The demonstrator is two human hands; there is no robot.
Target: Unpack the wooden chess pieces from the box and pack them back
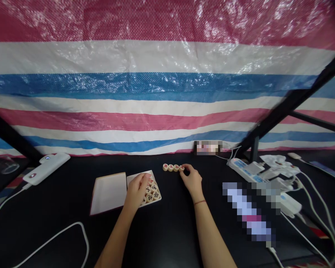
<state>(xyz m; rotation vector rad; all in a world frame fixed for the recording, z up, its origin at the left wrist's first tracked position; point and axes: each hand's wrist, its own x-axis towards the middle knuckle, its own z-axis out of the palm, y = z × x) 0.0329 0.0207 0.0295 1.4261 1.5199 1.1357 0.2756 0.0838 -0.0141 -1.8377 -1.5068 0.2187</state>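
Round wooden Chinese chess pieces [171, 168] with red characters stand in a short row on the black table [173, 230]. At the row's right end, my right hand [192, 181] has its thumb and finger closed on the last piece [181, 168]. My left hand [136, 190] hovers over or rests on a white box [159, 197], fingers drawn together; what they hold, if anything, is hidden. Inside the box lie more pieces [149, 197] with dark characters, and a red-marked one shows beside my left fingertips. Part of the box is covered by that hand.
Left of the box lies its open lid [108, 193]. A white device with a cable [47, 169] is at the far left. On the right are a power strip [245, 170] with plugs and cables, and a blurred-out object [248, 212]. A striped sheet [145, 119] hangs behind.
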